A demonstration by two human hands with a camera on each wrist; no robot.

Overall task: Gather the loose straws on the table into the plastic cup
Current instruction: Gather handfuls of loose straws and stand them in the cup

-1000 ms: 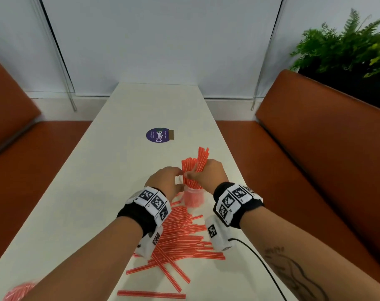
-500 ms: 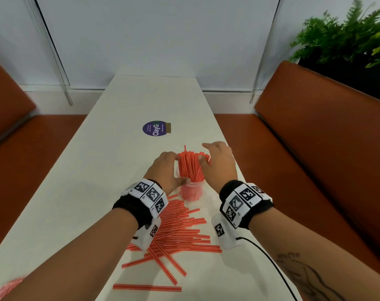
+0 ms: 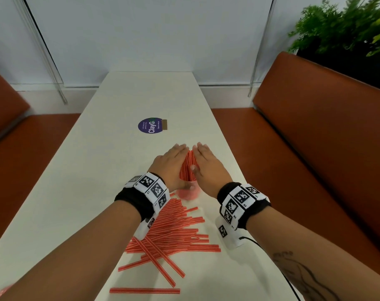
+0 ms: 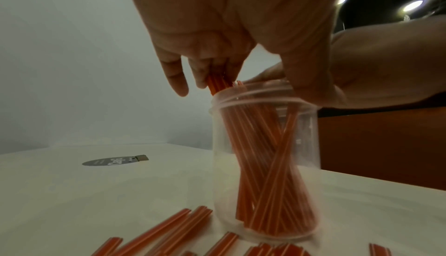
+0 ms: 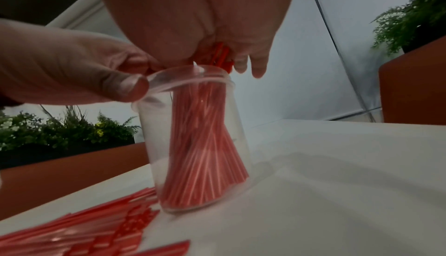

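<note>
A clear plastic cup (image 3: 188, 193) stands on the white table (image 3: 98, 170), holding a bundle of red striped straws (image 3: 188, 168). My left hand (image 3: 171, 161) and right hand (image 3: 208, 164) press flat against either side of the bundle above the rim, fingers straight. The left thumb touches the cup's rim (image 5: 144, 86). In the wrist views the straws (image 4: 260, 164) fan out inside the cup (image 5: 154, 145). A pile of loose straws (image 3: 174, 231) lies just near of the cup, partly hidden under my left wrist.
A purple round sticker (image 3: 151, 126) lies farther along the table. Orange benches (image 3: 315, 148) flank both long sides, with a plant (image 3: 347, 29) behind the right one. One straw (image 3: 144, 290) lies alone near the front edge. A black cable (image 3: 256, 242) trails from my right wrist.
Both hands have flattened out from curled grips. The straws, which leaned right a second ago, are now squeezed upright between the palms.
</note>
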